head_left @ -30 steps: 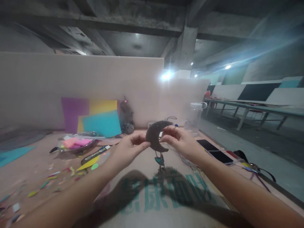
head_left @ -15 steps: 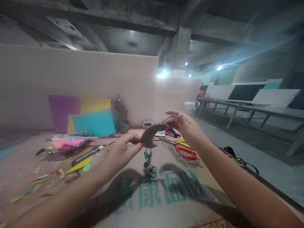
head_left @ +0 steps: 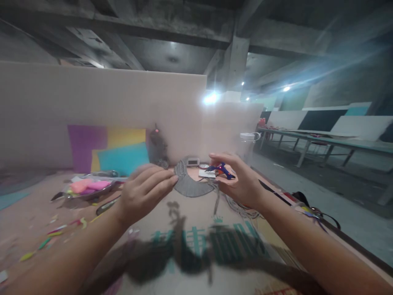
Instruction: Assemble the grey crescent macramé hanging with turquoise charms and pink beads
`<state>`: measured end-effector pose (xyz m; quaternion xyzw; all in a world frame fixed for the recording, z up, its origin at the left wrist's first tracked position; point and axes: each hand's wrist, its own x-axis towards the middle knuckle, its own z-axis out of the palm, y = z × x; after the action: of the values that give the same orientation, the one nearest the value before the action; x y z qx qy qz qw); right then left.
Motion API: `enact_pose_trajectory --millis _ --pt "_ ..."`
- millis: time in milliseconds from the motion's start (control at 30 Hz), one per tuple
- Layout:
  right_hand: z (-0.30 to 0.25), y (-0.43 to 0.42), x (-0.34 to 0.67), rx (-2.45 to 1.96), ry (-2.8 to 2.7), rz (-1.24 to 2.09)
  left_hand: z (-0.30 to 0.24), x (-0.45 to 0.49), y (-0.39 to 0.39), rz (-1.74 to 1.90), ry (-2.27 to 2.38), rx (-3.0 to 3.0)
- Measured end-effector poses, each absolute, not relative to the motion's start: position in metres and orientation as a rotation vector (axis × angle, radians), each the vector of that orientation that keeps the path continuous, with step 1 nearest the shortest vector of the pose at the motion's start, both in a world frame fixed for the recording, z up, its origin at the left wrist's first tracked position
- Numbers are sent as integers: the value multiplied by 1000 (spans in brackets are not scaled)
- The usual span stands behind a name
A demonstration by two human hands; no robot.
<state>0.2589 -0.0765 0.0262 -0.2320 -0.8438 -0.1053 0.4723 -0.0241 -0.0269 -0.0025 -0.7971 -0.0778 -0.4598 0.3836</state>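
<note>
A grey crescent-shaped piece point(head_left: 195, 189) is held up above the cardboard, its curve downward and its two tips pointing up. My left hand point(head_left: 149, 190) has closed fingers at the crescent's left side, where strands of grey cord lie over the upper tip. On the other side my right hand point(head_left: 239, 180) curves with thumb and fingers apart. Its thumb is near the crescent's right tip; whether they touch I cannot tell. A grey cord end point(head_left: 217, 200) hangs by that tip. The small teal pendants are not visible now.
Printed cardboard point(head_left: 196, 223) covers the work surface. Blue-handled pliers point(head_left: 224, 170) and a tangle of grey cord point(head_left: 242, 207) lie right. A bowl of coloured clay point(head_left: 92, 186), a utility knife point(head_left: 106, 205) and clay scraps are left. A lidded clear jar point(head_left: 249, 137) stands behind.
The crescent has turned so its curve faces down, and the pendants have gone out of sight. My right hand has lowered, its fingers wider apart. My left hand's fingers now extend along the crescent's side.
</note>
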Motion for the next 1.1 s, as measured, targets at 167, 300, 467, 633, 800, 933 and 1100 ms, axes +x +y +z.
enact_pose_trajectory --millis 167,300,467,633,800,933,1100 --pt "25 -83 260 -342 -2018 -745 8 -38 -32 -1113 -186 -1898" --pt "23 -88 255 -306 -2015 -849 14 -44 -37 -1081 -206 -1850" --pt "24 -93 248 -289 -2020 -821 16 -45 -39 -1094 -223 -1843" --pt "22 -93 248 -287 -2010 -834 15 -43 -40 -1072 -216 -1840" --pt "21 -92 247 -296 -1997 -849 15 -42 -40 -1072 -225 -1855" --pt "20 -93 245 -336 -1997 -880 14 -43 -40 -1059 -238 -1857" --pt "20 -93 244 -358 -2020 -862 13 -43 -38 -1057 -258 -1877"
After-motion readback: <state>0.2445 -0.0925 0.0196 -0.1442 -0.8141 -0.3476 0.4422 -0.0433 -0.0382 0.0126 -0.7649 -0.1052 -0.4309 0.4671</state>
